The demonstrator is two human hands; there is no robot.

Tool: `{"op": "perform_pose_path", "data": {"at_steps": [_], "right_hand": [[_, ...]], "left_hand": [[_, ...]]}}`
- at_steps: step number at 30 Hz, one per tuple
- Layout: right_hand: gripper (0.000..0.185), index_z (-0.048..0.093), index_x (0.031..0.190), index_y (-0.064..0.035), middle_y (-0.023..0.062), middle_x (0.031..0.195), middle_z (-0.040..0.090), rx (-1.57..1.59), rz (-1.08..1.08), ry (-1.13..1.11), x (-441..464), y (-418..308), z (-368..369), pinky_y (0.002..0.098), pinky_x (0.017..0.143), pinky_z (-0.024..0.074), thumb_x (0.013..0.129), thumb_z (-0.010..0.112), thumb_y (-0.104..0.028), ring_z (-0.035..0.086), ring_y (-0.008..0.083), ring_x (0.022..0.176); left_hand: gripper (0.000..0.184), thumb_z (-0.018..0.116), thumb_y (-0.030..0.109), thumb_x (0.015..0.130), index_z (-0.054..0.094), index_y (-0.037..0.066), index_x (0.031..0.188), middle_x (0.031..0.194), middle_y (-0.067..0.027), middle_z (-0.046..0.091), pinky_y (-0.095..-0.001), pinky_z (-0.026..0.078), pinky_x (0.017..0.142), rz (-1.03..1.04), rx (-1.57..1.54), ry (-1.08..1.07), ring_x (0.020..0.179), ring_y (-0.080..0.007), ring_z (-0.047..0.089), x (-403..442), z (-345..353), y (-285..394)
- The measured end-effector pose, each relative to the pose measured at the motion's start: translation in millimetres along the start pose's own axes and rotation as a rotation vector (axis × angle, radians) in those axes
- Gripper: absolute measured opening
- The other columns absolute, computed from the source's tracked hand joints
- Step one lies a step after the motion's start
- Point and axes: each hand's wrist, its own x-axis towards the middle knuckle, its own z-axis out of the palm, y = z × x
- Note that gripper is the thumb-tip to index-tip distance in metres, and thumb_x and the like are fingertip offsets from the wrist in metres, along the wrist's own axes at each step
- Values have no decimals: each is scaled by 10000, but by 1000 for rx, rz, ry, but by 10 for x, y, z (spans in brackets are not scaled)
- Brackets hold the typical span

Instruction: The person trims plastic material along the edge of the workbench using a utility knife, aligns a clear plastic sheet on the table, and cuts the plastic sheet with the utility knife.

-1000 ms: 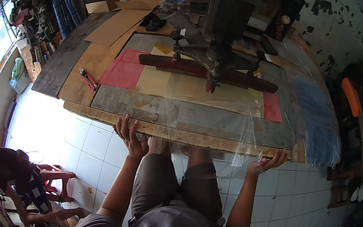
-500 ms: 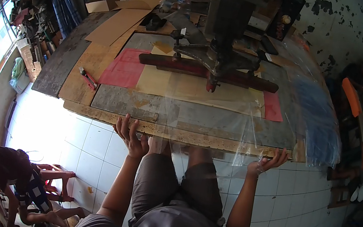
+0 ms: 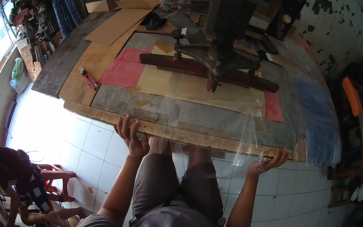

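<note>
From here, the clear plastic (image 3: 246,134) is already spread before the press (image 3: 219,58), what's left unclear; also before the press, the left hand (image 3: 132,141) rests loose-fingered on the table (image 3: 93,112), the right (image 3: 269,163) curls there, its grip uncertain

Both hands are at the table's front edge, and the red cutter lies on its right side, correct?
No: the head view shows the cutter on the left side of the table. The left hand and right hand are at its front edge.

Worktable (image 3: 73,92) carries a red-handled cutter (image 3: 88,79) and cardboard (image 3: 116,26).
</note>
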Motion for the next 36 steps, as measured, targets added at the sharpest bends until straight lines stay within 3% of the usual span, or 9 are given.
{"op": "perform_pose_path", "data": {"at_steps": [1, 4, 25, 28, 31, 36], "right_hand": [[726, 495, 1432, -9, 202, 1619, 388, 6, 8, 2, -3, 2, -4, 671, 1258, 159, 1131, 196, -598, 206, 464, 1570], [632, 468, 1439, -3, 253, 1601, 386, -9, -8, -12, -2, -21, -30, 696, 1232, 174, 1141, 221, -502, 226, 508, 1546], [639, 477, 1438, -4, 239, 1610, 387, 9, 19, -23, 8, -56, -46, 688, 1233, 178, 1139, 243, -518, 218, 505, 1551], [638, 472, 1440, -7, 237, 1614, 381, 14, 11, -31, 13, -54, -60, 687, 1234, 178, 1140, 240, -519, 215, 503, 1552], [639, 465, 1444, -9, 235, 1617, 376, 9, 17, -31, 1, -42, -50, 687, 1234, 176, 1141, 234, -521, 210, 500, 1554], [638, 461, 1451, -19, 232, 1616, 377, 11, 15, -30, 5, -42, -45, 687, 1235, 169, 1141, 227, -525, 211, 500, 1553]], "left_hand": [[476, 438, 335, 1068, 478, 64, 1457, 1601, -250, 403, -706, 173, 1227, 12, 8, -10, 1514, -520, 295, 3, -12, 6], [474, 441, 327, 1063, 479, 66, 1457, 1601, -250, 403, -710, 172, 1225, 10, 1, -7, 1516, -521, 293, 10, -10, 7], [492, 446, 306, 1036, 480, 64, 1463, 1599, -252, 412, -714, 169, 1223, 7, 19, -7, 1509, -527, 303, -16, 2, -1], [495, 490, 350, 1025, 525, 125, 1464, 1599, -205, 432, -667, 153, 1244, -19, -23, 24, 1527, -478, 300, -18, 24, -3], [487, 446, 312, 1044, 481, 61, 1459, 1602, -251, 407, -714, 170, 1222, 15, -2, 2, 1509, -524, 302, -5, 4, -4], [476, 436, 313, 1056, 483, 54, 1452, 1605, -252, 402, -714, 176, 1220, 13, 9, -3, 1508, -522, 303, 0, -4, 8]]}}
